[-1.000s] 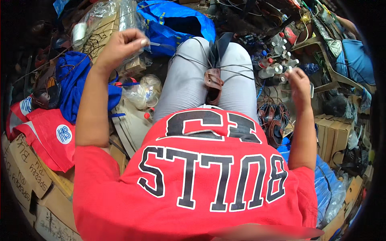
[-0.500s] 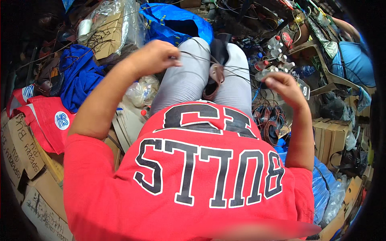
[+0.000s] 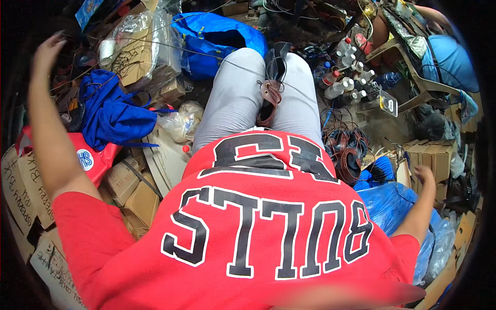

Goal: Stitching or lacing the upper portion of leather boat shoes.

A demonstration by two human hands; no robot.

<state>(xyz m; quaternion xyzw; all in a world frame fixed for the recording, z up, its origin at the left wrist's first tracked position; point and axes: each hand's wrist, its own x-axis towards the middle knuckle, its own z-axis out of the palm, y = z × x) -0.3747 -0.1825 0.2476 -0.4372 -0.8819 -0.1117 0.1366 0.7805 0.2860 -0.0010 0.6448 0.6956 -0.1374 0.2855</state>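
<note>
A brown leather shoe (image 3: 268,101) with a dark sole sits clamped between my knees, over grey trousers (image 3: 235,90). A thin dark thread (image 3: 217,55) runs from the shoe area up to the left. My left hand (image 3: 49,47) is stretched far out to the upper left, its fingers closed on the thread, slightly smeared by motion. Far out to the right, above a blue plastic sheet (image 3: 390,201), my right hand (image 3: 425,175) has curled fingers. The thread at that hand is too thin to make out now.
A blue bag (image 3: 222,39) lies beyond my knees, with several plastic bottles (image 3: 346,82) to its right. Blue cloth (image 3: 111,111) and cardboard boxes (image 3: 139,204) crowd my left. Brown shoe pieces (image 3: 346,150) and a chair frame (image 3: 413,98) stand right, near another person's blue clothing (image 3: 452,62).
My hands have swung wide apart from over my knees, the left to the far upper left, the right out and down to the right. The thread loops over my knees have been drawn through.
</note>
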